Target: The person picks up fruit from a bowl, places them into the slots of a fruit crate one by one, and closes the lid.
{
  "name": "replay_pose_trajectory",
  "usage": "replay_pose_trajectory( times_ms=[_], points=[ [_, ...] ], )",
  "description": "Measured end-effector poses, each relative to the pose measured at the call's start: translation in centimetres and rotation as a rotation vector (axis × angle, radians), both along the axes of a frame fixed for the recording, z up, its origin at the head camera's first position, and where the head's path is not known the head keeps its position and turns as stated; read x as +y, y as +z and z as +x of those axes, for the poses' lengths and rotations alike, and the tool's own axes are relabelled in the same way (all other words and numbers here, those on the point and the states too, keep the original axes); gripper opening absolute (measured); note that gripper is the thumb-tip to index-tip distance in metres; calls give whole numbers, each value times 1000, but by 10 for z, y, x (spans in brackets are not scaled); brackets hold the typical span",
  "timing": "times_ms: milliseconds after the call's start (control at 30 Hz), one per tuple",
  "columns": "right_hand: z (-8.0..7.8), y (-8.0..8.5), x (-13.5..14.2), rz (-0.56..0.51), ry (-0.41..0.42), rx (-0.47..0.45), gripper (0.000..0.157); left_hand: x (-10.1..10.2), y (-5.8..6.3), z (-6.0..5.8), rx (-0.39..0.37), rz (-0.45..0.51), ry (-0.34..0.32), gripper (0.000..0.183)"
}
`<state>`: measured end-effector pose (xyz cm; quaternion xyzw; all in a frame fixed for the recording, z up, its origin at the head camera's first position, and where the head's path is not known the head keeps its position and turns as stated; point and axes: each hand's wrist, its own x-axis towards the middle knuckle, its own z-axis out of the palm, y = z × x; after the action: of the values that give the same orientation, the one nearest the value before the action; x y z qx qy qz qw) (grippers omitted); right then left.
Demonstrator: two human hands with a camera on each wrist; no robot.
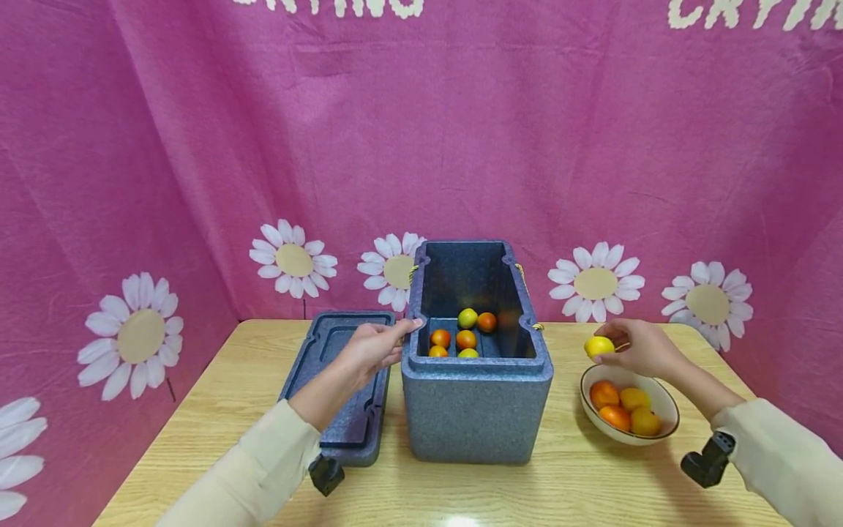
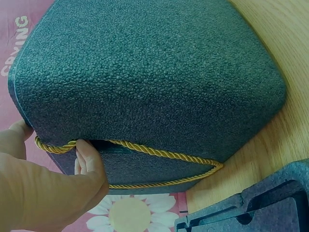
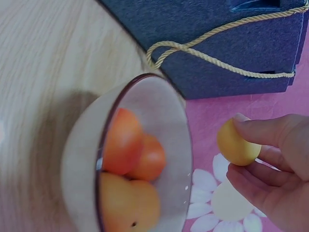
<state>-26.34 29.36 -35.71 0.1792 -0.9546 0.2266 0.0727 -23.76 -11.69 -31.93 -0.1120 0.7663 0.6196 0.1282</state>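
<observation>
In my right hand [image 1: 645, 350] I pinch a lemon [image 3: 237, 142] between thumb and fingers, above a cream bowl [image 1: 586, 406] with a dark rim. Inside the bowl lie orange fruits [image 1: 604, 394] and duller yellow-orange ones [image 1: 645, 421]. My left hand [image 1: 372, 348] grips the near left wall of a dark grey foam box [image 1: 474, 417], thumb on the rim and fingers outside by the yellow rope handle [image 2: 169, 153]. Several orange and yellow fruits [image 1: 466, 339] sit on the floor of the open box; its front wall hides part of the nearest ones.
The box's grey lid [image 1: 356, 459] lies on the wooden table [image 1: 217, 417] to the left, under my left forearm. A second rope [image 3: 227, 30] hangs on the box's right side. A pink curtain [image 1: 461, 146] with daisies stands behind the table and along both sides.
</observation>
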Motion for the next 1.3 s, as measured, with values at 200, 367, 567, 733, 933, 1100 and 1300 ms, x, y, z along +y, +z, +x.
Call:
replay_pose_trajectory(
  times_ms=[200,367,567,733,933,1100,1300],
  points=[
    [-7,12,-12,-9,4,8,40,0,0,1,7,11,-1,76],
    [-12,21,-21,-34,36,15,39,0,1,1,7,14,-1,76],
    [-17,31,-31,-54,60,1,38,1,1,2,10,11,7,76],
    [-20,37,-36,-66,80,26,36,1,0,1,8,11,9,76],
    [-23,45,-41,-95,114,40,34,0,0,2,20,19,-8,74],
    [-26,52,-46,-120,140,65,32,0,1,1,24,17,-12,74],
    [-27,58,-51,-126,140,86,35,1,0,1,15,13,-3,74]
  ],
)
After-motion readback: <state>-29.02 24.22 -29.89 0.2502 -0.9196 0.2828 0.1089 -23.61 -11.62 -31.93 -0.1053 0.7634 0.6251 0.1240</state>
